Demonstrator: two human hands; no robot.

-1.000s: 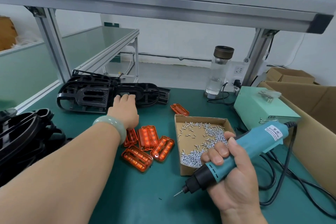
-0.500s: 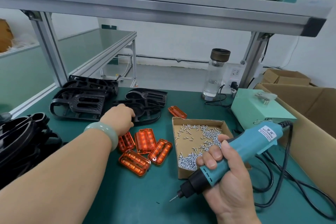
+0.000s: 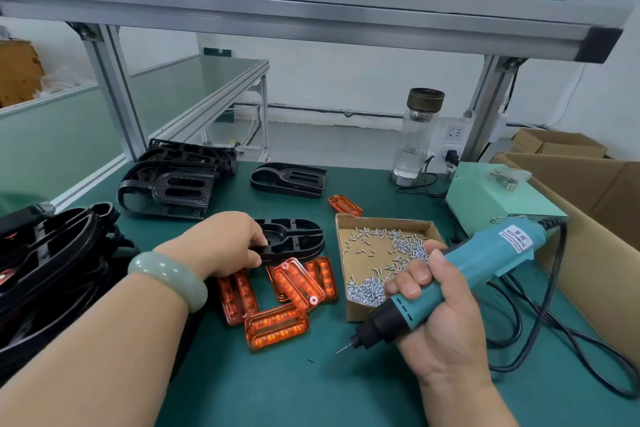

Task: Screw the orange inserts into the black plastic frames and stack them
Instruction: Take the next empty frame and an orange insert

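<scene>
Green workbench mat (image 3: 284, 388) | left hand (image 3: 225, 246) has dragged one black frame (image 3: 294, 239) from rear stack onto orange inserts (image 3: 277, 322), pinching its edge | right hand (image 3: 436, 319) still wraps electric screwdriver (image 3: 460, 281) | insert fitting next.

A green-topped workbench (image 3: 277, 392) under an aluminium-framed shelf (image 3: 311, 14) faces a white wall (image 3: 346, 80) with sockets (image 3: 453, 135).

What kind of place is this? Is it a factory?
Probably a small factory assembly bench: a right hand holds an electric screwdriver, a cardboard tray of screws sits nearby, and black plastic frames lie stacked.
</scene>
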